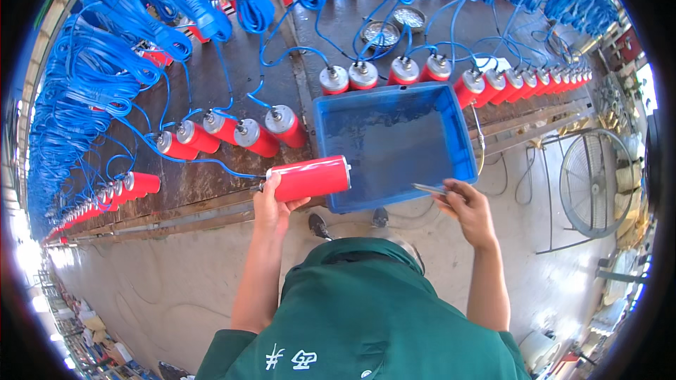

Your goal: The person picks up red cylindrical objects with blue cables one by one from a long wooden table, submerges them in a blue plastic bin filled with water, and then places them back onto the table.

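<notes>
The left hand point(270, 200) gripped a red cylinder point(310, 177), held level just left of the blue tray point(461, 142) on the worktop point(211, 183). The right hand point(468, 207) pinched a thin metal tool point(428, 188), fingers closed, at the tray's near edge.

No screens or signs show. The only label-like thing is a small white slip point(491, 63) lying on the dark tabletop point(232, 84) behind the row of red cylinders, right of centre. At the lower left edge, a few pale boxes point(91, 324) sit stacked on the floor, too small to make out.
</notes>
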`<state>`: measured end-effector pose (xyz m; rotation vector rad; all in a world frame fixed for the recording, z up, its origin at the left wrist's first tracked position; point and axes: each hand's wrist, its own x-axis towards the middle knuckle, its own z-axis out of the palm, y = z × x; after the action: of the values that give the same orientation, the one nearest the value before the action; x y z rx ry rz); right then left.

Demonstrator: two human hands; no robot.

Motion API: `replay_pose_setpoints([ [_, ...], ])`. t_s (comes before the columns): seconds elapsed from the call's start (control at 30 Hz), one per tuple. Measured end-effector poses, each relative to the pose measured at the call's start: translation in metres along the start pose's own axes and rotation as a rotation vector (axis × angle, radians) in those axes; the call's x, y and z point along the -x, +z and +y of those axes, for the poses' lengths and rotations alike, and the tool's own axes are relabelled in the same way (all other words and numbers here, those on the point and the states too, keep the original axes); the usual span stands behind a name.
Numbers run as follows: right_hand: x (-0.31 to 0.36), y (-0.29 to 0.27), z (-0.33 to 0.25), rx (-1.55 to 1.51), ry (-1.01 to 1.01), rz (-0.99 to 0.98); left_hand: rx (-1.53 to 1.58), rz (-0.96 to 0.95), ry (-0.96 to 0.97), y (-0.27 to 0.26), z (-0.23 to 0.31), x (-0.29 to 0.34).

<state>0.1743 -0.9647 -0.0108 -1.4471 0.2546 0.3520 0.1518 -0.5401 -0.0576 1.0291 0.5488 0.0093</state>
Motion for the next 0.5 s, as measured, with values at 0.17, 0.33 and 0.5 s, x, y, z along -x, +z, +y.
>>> replay_pose_setpoints([
  [0.17, -0.049, 0.028, 0.023, 0.013, -0.077, -0.109, 0.032, -0.015, -0.068, 0.008, -0.013, -0.014],
  [0.33, -0.071, 0.059, 0.027, 0.241, -0.268, -0.189, 0.066, -0.071, -0.142, 0.002, -0.018, -0.023],
  [0.5, -0.084, 0.074, 0.020, 0.338, -0.398, -0.191, 0.053, -0.089, -0.134, 0.001, -0.019, -0.026],
])
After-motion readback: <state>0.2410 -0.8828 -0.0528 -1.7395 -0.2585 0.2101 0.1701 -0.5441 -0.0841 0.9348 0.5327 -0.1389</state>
